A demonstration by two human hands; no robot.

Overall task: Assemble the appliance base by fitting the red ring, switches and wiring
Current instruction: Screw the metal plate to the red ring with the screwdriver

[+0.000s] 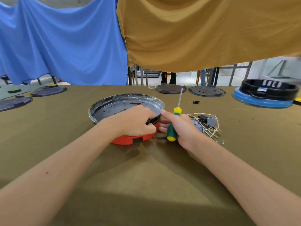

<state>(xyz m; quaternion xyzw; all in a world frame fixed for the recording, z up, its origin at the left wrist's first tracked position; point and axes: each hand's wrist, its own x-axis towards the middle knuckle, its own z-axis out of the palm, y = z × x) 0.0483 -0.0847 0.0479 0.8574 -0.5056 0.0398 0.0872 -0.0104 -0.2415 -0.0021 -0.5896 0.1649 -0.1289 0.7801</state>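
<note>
The appliance base (114, 110), a round grey pan with a film-wrapped rim, sits in the table's middle on the red ring (130, 138). My left hand (136, 121) grips the base's near right rim, fingers curled over the black edge and the red ring. My right hand (180, 126) holds a screwdriver (175, 121) with a green and yellow handle, shaft pointing away; its forefinger touches the rim and its lower fingers rest against the red ring. Just right of that hand lies a heap of white wiring with grey and black switches (205, 123).
Dark round plates (170, 89) (206, 91) (48, 91) (15, 103) lie along the table's far edge. A black ring on a blue base (263, 95) stands at the far right. A small black part (196, 102) lies beyond the wiring. Blue and tan cloths hang behind.
</note>
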